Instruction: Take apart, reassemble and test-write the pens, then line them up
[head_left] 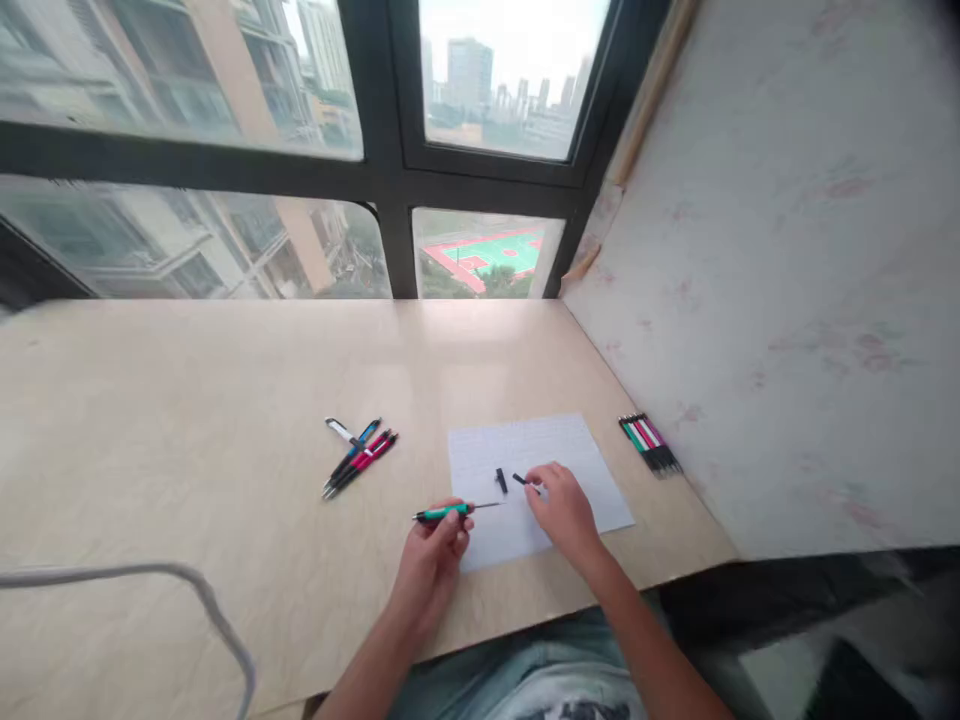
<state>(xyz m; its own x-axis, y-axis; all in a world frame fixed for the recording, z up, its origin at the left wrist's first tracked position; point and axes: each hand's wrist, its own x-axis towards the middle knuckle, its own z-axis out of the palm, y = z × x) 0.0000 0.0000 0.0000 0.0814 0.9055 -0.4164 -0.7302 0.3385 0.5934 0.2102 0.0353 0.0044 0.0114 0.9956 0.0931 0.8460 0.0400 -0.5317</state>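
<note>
The left hand [433, 556] pinches a green pen [435, 515] across the left edge of the paper [532, 440], towards the desk's [247, 400] front edge; a thin refill [487, 505] projects rightward. The right hand [561, 503] holds a small dark part [519, 479] in a narrow pinch. A black piece [501, 481] lies loose between the paper's side edges. Advisable: steady the barrel, keep the refill level, align parts end to end, avoid bending.
</note>
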